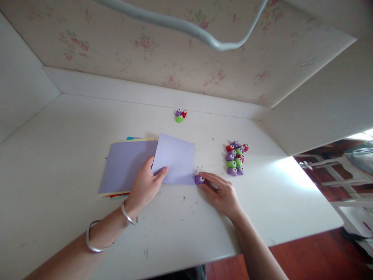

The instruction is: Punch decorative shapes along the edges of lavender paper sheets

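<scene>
The left hand (pixel 148 179) pinches a sheet of purple paper (pixel 179 159) near its lower left corner, thumb on top and fingers beneath. The right hand (pixel 220 192) is nearly closed around a small purple punch (pixel 198 179), thumb and fingers at its right end; the punch sits at the sheet's lower right corner. Whether the paper edge is inside its slot is too small to tell.

To do this well, the left hand would best keep the sheet flat and level, with the edge fed squarely into the slot, and the right hand would press straight down so the thin paper neither creases nor twists.

The sheet looks smooth and pale, with straight sides and no clear fold. The punch is short and glossy, with a round white eye on top. Small purple flecks (pixel 197 167) lie just above it, close to the sheet's right edge.

Left of the sheet lies a paper stack (pixel 125 167), purple on top, with yellow, red and blue-green edges showing. Farther out on the white table (pixel 175 233), a cluster of punches (pixel 231 156) in purple, green and red stands to the right, and a trio of punches (pixel 179 119) sits near the back.
</scene>
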`<state>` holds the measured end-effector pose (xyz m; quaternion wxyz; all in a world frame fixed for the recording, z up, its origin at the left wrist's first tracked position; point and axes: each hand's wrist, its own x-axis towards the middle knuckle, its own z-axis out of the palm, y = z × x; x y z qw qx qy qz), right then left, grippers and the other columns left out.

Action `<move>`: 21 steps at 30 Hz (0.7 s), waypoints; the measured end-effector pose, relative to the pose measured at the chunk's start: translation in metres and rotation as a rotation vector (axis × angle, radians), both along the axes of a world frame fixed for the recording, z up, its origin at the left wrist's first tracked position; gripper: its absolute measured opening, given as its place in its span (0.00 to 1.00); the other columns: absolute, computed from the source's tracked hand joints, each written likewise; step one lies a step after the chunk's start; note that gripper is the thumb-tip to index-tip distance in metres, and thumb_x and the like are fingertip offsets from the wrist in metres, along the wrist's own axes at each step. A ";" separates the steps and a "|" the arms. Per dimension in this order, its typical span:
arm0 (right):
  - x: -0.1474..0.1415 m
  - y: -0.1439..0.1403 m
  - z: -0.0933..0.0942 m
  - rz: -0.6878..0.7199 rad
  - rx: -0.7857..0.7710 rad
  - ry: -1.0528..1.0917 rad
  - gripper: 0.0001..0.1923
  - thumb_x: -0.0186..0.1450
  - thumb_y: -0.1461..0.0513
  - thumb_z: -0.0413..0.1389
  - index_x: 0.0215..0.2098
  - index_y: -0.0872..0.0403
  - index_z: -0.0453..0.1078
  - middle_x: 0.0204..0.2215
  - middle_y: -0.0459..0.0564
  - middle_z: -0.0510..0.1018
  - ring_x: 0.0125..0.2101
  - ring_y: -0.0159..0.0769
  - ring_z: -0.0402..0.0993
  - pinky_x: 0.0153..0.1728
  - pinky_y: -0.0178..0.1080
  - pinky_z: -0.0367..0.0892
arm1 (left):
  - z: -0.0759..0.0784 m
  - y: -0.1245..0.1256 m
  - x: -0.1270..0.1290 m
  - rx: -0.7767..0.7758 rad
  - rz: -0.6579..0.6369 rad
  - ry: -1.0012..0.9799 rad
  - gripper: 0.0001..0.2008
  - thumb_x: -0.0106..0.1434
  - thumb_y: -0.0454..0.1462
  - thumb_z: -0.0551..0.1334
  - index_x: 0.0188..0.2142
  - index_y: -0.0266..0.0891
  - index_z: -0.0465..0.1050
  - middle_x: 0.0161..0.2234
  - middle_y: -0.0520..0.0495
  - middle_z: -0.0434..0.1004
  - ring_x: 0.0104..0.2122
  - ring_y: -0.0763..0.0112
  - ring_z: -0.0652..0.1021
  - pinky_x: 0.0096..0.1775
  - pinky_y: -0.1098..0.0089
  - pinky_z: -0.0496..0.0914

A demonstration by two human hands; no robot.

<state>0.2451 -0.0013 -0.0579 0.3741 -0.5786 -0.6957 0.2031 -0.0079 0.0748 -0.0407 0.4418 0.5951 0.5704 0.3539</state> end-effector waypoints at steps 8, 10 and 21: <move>0.000 0.000 -0.001 0.002 0.004 0.010 0.14 0.66 0.62 0.59 0.50 0.47 0.76 0.47 0.49 0.81 0.45 0.38 0.80 0.47 0.42 0.77 | -0.002 0.000 0.000 0.006 -0.009 0.008 0.20 0.62 0.47 0.62 0.49 0.39 0.68 0.47 0.46 0.77 0.46 0.63 0.78 0.50 0.63 0.70; -0.001 0.000 0.000 0.005 0.003 0.006 0.14 0.66 0.62 0.59 0.50 0.47 0.76 0.47 0.49 0.81 0.45 0.38 0.80 0.47 0.42 0.77 | -0.001 0.000 0.000 0.008 -0.007 0.010 0.20 0.62 0.47 0.62 0.49 0.39 0.68 0.47 0.46 0.77 0.46 0.62 0.78 0.50 0.63 0.70; 0.000 -0.001 0.000 0.004 -0.009 0.044 0.14 0.66 0.62 0.58 0.50 0.48 0.76 0.47 0.51 0.81 0.45 0.40 0.79 0.47 0.44 0.78 | 0.000 0.001 0.000 0.008 -0.001 0.035 0.20 0.62 0.46 0.62 0.50 0.38 0.68 0.48 0.44 0.77 0.47 0.61 0.78 0.50 0.61 0.71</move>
